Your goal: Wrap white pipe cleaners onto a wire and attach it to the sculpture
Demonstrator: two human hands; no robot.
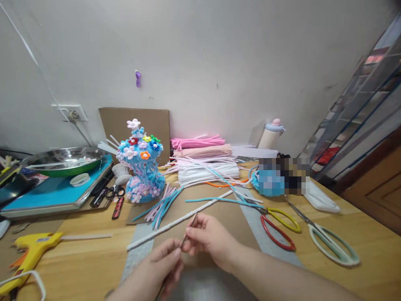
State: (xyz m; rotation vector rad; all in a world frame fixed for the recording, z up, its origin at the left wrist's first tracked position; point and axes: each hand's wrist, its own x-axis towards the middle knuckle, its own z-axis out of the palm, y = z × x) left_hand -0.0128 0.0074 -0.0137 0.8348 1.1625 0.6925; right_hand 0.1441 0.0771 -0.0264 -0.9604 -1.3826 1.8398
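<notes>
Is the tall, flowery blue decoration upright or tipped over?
Upright: the blue decoration sits on its broad base, with a pale flower on top.

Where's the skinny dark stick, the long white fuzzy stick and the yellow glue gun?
Skinny dark stick (184, 239): head view, its upper part.
Long white fuzzy stick (176, 223): head view, its middle.
Yellow glue gun (39, 246): head view, its body.

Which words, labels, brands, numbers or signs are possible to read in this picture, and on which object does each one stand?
There is no text that I can read with certainty.
Yellow plastic glue gun: a small pale label on its side, too small and blurred to read.
Slim red-and-black tool: any marking is too small to read.
</notes>
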